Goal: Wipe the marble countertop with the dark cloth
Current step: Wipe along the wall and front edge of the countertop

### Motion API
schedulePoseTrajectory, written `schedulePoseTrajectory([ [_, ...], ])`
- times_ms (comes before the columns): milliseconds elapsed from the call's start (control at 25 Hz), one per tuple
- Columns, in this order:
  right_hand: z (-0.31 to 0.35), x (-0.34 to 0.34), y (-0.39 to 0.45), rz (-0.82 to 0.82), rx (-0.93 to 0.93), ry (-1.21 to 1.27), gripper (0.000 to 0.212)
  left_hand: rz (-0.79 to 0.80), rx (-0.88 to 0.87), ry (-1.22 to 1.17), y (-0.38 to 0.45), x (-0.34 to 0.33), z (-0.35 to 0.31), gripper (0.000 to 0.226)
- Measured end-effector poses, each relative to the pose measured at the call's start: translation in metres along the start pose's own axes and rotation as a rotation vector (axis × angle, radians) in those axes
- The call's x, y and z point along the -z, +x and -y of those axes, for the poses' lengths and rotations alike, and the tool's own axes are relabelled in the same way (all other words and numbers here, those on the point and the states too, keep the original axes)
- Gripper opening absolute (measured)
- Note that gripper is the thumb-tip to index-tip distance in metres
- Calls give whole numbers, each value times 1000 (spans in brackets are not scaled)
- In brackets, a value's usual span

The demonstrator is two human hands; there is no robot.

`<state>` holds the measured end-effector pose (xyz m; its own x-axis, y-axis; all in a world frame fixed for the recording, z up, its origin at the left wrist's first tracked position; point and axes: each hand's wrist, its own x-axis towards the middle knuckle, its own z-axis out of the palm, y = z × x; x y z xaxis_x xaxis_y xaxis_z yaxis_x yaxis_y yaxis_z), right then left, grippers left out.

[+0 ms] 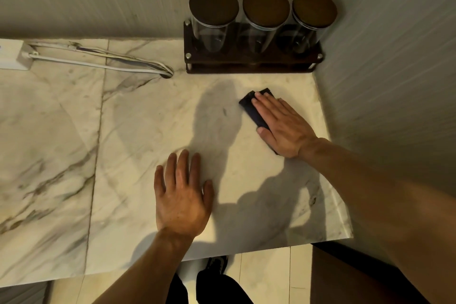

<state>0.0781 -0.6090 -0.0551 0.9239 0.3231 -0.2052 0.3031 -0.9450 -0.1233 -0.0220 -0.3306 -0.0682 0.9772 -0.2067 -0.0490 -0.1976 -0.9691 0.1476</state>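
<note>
The white marble countertop (138,145) with grey veins fills most of the view. A dark folded cloth (251,106) lies flat on it toward the back right. My right hand (283,126) presses flat on top of the cloth, fingers together and pointing toward the back left; most of the cloth is hidden under the palm. My left hand (182,195) rests flat on bare marble near the front edge, fingers spread, holding nothing.
A dark wooden rack (251,65) with three lidded glass jars (265,20) stands at the back right against the wall. A white power strip (12,54) and its cables (111,63) lie at the back left. The wall bounds the right side; the counter's front edge is near my legs.
</note>
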Motion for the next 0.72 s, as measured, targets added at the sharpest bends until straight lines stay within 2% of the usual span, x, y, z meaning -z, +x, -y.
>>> schedulePoseTrajectory([
  [320, -5, 8, 26, -36, -182, 58, 64, 5, 11, 11, 0, -1, 1, 63],
  [720, 8, 1, 38, -199, -614, 195, 63, 14, 8, 21, 0, 1, 1, 63],
])
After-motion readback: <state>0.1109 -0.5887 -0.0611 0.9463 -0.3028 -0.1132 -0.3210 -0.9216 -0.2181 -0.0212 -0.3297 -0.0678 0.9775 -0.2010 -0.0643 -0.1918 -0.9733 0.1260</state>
